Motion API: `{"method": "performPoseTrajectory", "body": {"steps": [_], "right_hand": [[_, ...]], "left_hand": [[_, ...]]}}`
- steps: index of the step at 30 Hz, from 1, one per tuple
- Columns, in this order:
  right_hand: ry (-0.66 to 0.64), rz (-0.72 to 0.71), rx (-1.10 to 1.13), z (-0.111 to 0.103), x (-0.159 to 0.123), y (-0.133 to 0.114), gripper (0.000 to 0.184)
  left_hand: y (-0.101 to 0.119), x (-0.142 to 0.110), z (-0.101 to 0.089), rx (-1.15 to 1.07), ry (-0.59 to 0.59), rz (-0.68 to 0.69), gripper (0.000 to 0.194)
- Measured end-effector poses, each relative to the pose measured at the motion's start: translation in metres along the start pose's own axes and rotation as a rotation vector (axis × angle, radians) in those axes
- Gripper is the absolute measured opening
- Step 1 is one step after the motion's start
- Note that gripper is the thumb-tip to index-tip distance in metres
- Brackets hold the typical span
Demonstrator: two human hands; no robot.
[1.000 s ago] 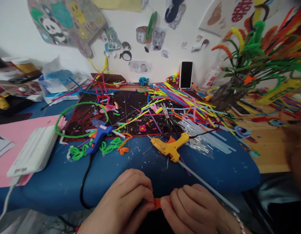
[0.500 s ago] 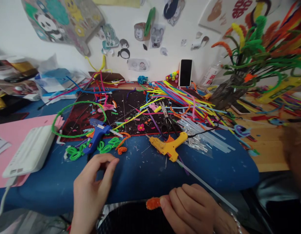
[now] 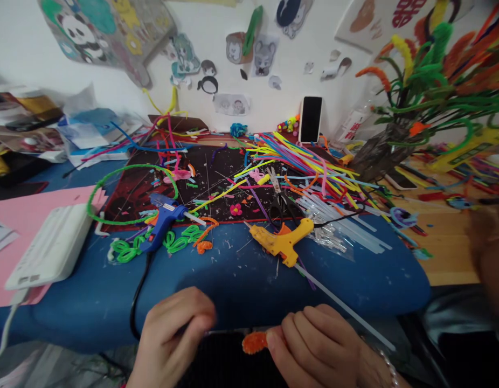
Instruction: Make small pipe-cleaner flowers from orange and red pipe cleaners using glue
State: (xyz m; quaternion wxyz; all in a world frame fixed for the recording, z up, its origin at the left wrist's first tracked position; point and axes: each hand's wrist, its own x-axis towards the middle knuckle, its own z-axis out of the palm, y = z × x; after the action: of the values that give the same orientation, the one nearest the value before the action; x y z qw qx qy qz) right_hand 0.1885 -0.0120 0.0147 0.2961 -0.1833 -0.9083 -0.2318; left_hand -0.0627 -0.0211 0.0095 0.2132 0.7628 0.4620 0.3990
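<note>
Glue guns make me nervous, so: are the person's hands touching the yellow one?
No, the yellow glue gun lies on the blue surface, beyond both the left hand and the right hand.

Open lane, blue glue gun (image 3: pixel 164 220), yellow gun (image 3: pixel 282 242) flanking

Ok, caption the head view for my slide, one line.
Right hand pinches a fuzzy orange piece, left hand apart from it; a blue glue gun and a yellow glue gun lie beyond.
</note>
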Motion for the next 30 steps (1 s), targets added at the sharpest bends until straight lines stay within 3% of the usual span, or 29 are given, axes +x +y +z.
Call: {"method": "performPoseTrajectory", "body": {"steps": [1, 3, 7, 12, 17, 19, 21, 23, 25, 30], "right_hand": [[-0.003, -0.004, 0.005, -0.001, 0.001, 0.000, 0.013], [0.012, 0.002, 0.008, -0.001, 0.003, -0.001, 0.011], [0.036, 0.015, 0.011, 0.000, 0.007, -0.003, 0.012], [0.008, 0.020, 0.029, 0.005, 0.009, -0.004, 0.012], [0.104, -0.004, 0.018, 0.008, 0.010, -0.004, 0.010], [0.060, 0.017, 0.028, 0.007, 0.009, -0.004, 0.010], [0.014, 0.025, 0.040, 0.004, 0.009, -0.006, 0.011], [-0.001, 0.028, 0.047, 0.003, 0.009, -0.007, 0.009], [-0.003, 0.035, 0.050, 0.002, 0.008, -0.008, 0.007], [-0.001, 0.028, 0.046, 0.003, 0.009, -0.009, 0.008]], "left_hand": [[0.004, 0.001, 0.001, -0.042, -0.026, 0.046, 0.025], [0.010, 0.004, 0.003, -0.104, -0.073, 0.156, 0.032], [0.017, 0.011, 0.009, -0.149, -0.037, 0.323, 0.016], [0.013, 0.007, 0.016, -0.201, 0.013, 0.350, 0.018], [0.008, 0.004, 0.020, -0.226, 0.036, 0.363, 0.021], [0.006, 0.002, 0.022, -0.242, 0.064, 0.365, 0.037], [0.005, -0.002, 0.025, -0.237, 0.135, 0.305, 0.068], [0.002, -0.007, 0.027, -0.236, 0.203, 0.224, 0.083], [0.000, -0.010, 0.027, -0.252, 0.177, 0.173, 0.080], [0.001, -0.006, 0.020, -0.322, 0.007, 0.192, 0.043]]}}
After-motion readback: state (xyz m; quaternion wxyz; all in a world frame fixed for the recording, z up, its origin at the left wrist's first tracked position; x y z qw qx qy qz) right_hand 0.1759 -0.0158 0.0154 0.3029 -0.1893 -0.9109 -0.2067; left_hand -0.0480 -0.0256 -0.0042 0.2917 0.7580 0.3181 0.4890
